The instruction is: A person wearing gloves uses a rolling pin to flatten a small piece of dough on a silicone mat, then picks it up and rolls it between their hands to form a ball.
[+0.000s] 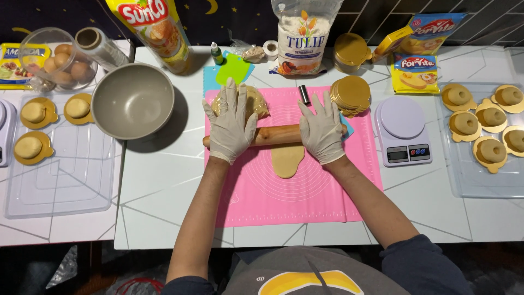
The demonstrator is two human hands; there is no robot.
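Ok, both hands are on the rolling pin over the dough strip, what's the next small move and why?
Probably draw the rolling pin toward the body, along the dough strip. The left hand and right hand press flat on the pin at the strip's far end, and the flattened dough on the pink mat extends only toward the body.

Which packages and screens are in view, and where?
Oil pouch: back, behind the grey bowl; yellow, red patch.
Flour bag: back centre; clear, white flour, blue label.
Margarine sachets: back right; yellow and blue.
Noodle packet: far left; yellow.
Kitchen scale: right of the pink mat; white, small grey screen.
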